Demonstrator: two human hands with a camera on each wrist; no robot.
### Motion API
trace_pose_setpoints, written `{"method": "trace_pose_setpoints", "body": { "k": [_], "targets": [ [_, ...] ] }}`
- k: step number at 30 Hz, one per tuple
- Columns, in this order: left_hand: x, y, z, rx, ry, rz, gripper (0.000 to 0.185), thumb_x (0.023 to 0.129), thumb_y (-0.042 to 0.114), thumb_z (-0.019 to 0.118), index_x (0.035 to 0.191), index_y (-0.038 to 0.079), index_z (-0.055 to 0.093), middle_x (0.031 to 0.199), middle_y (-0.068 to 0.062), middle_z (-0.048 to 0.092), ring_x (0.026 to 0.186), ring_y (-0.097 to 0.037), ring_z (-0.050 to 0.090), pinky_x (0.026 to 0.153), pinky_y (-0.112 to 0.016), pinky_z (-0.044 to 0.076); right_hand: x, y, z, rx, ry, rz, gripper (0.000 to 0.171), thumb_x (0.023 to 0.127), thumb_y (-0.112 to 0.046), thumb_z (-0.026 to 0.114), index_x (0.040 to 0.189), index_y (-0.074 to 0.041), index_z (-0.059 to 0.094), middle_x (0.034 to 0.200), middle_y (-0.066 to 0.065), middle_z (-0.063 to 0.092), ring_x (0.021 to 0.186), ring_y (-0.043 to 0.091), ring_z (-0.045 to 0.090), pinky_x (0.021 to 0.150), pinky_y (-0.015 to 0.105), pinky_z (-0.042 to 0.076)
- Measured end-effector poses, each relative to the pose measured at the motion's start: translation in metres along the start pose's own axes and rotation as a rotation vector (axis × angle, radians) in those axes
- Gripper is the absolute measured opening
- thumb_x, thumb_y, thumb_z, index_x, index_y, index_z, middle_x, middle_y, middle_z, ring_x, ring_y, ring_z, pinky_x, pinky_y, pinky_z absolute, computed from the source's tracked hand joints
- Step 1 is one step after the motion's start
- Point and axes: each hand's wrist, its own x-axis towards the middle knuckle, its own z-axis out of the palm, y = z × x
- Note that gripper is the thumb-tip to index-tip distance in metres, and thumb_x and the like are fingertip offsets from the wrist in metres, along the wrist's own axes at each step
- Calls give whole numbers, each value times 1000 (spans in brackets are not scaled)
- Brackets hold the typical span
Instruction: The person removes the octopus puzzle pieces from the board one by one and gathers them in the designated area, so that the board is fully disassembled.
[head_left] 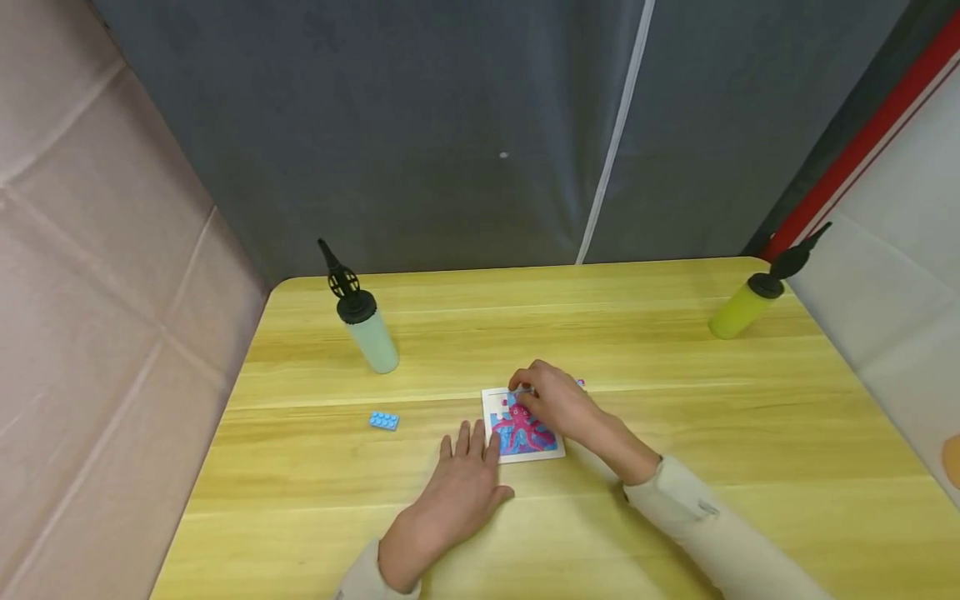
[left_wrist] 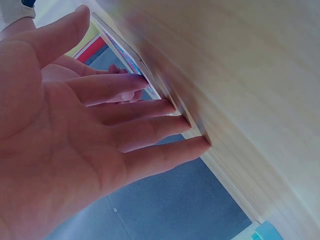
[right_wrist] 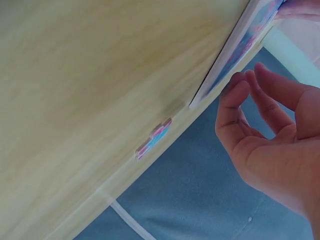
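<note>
A white-framed jigsaw puzzle (head_left: pixel 528 456) with a pink octopus on blue lies flat on the table. White backing shows at its upper left. My left hand (head_left: pixel 461 487) is spread palm down at the puzzle's left side, fingers straight, with fingertips at the frame's edge. Over the upper part of the puzzle, my right hand (head_left: pixel 558 402) has bent fingers with the tips at the picture. Whether a piece is between those fingertips is hidden. A loose puzzle piece (right_wrist: pixel 153 139) in pink and blue lies beyond the frame, mostly behind the right hand in the head view.
A light blue toy brick (head_left: pixel 384 421) lies left of the puzzle. A pale green hand pump (head_left: pixel 375 342) with a black top stands at the back left, and a yellow-green one (head_left: pixel 738 312) at the back right. Grey curtain (head_left: pixel 420 150) hangs behind the wooden table (head_left: pixel 300 500).
</note>
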Motion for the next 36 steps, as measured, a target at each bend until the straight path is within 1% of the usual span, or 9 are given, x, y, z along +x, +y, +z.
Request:
{"method": "trace_pose_setpoints", "body": {
  "k": [3, 7, 11, 20, 27, 29, 32, 34, 36],
  "targets": [
    [1, 0, 1, -2, -4, 1, 75, 101, 51, 59, 155, 2, 43, 162, -27, 37, 150, -47, 37, 117, -62, 38, -1, 0, 2, -11, -13, -39, 16, 98, -12, 69, 113, -12, 75, 108, 7, 68, 84, 15, 57, 73, 31, 51],
    [2, 0, 2, -3, -2, 2, 75, 101, 51, 59, 155, 2, 43, 162, -27, 37, 150, -47, 37, 117, -62, 37, -2, 1, 5, -25, -28, -69, 16, 99, -12, 69, 113, -13, 76, 110, 7, 67, 83, 14, 55, 72, 29, 50],
    [2, 0, 2, 0, -5, 1, 75, 101, 52, 59, 156, 2, 43, 163, -27, 37, 151, -46, 37, 118, -62, 37, -1, 3, 6, -32, -43, -71, 16, 99, -12, 69, 112, -14, 78, 109, 6, 64, 82, 14, 53, 72, 27, 48],
    [3, 3, 0, 30, -15, -16, 75, 101, 52, 59, 155, 3, 43, 163, -26, 37, 151, -45, 37, 118, -61, 38, 2, 4, 5, -23, -49, -86, 16, 99, -9, 67, 111, -14, 78, 108, 7, 63, 85, 15, 53, 75, 31, 48],
    [2, 4, 0, 53, -5, -19, 75, 100, 53, 59, 154, 2, 45, 162, -26, 40, 150, -44, 39, 117, -60, 39, 3, 4, 4, -6, -43, -82, 20, 100, -4, 62, 106, -14, 78, 108, 9, 65, 81, 16, 52, 71, 30, 46],
    [1, 4, 1, 54, -1, -16, 75, 100, 53, 59, 154, 2, 46, 162, -26, 40, 150, -45, 39, 116, -60, 40, 3, 4, 4, 7, -45, -70, 20, 100, -4, 62, 109, -14, 77, 107, 8, 65, 80, 16, 51, 69, 29, 45],
    [1, 3, 1, 50, 4, -12, 74, 101, 52, 59, 154, 2, 46, 162, -26, 40, 150, -45, 39, 116, -61, 40, 3, 3, 3, 24, -37, -62, 21, 100, -4, 62, 117, -10, 74, 102, 5, 65, 77, 15, 52, 68, 28, 46],
    [1, 3, 0, 49, 7, -10, 74, 101, 52, 59, 154, 1, 46, 161, -26, 40, 150, -45, 39, 116, -61, 40, 3, 3, 3, 21, -23, -68, 22, 100, -5, 63, 120, -7, 73, 98, 3, 66, 79, 14, 53, 71, 28, 48],
    [0, 3, 0, 45, 7, -9, 74, 101, 51, 59, 154, 1, 46, 161, -26, 40, 150, -45, 39, 116, -61, 40, 3, 3, 3, 11, -9, -84, 21, 99, -5, 64, 119, -5, 72, 95, 1, 66, 82, 13, 54, 76, 30, 49]
  ]
}}
